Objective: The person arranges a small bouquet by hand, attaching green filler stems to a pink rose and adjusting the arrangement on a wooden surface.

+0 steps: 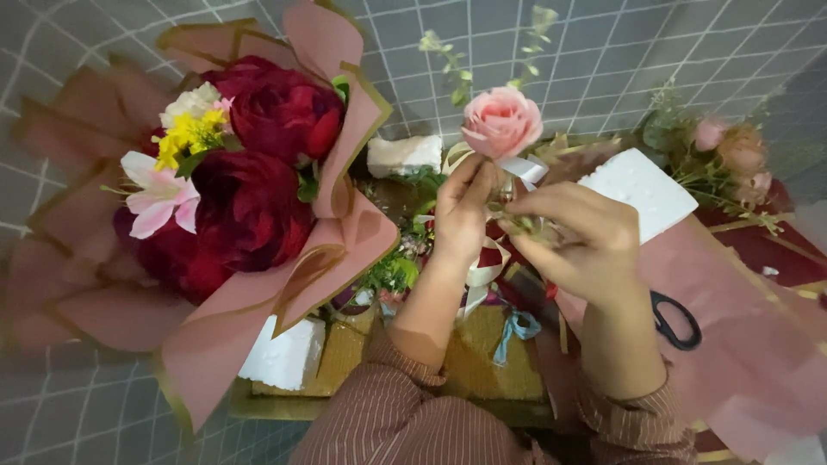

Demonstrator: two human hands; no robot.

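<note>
Lay biggest at the left: one wrapped bouquet in dusty-pink paper with a gold edge [258,293], holding two dark red round blooms [258,164], one small pink-and-white lily [159,200] and one little cluster of yellow and cream flowers [191,125]. Spread at the right: one loose sheet of the same pink wrapping paper [741,344]. Counted three white foam blocks: one slanted block at the right [642,191], one under the bouquet [284,355], one smaller block further back [403,155]. Rested behind the right block: one faded bunch of pale pink flowers with green sprigs [724,155]. Saw one flat gold-brown mat [482,353] below the wrists, and upon it one light blue ribbon piece [515,329]. Lay just beside the right wrist, on the pink sheet: one pair of black-handled scissors [676,320].

Stood in the middle, upright: one single pale pink rose with a short stem [501,122], directly above both hands and touching them at its base. Closed around the stem just under the bloom: left hand [463,211], fingers pinched together. Curled beside it, slightly lower and to the right: right hand [579,243], fingers bent inward on green leafy bits and cream ribbon [482,275] at the stem; could not tell exactly which of these was gripped.
</note>
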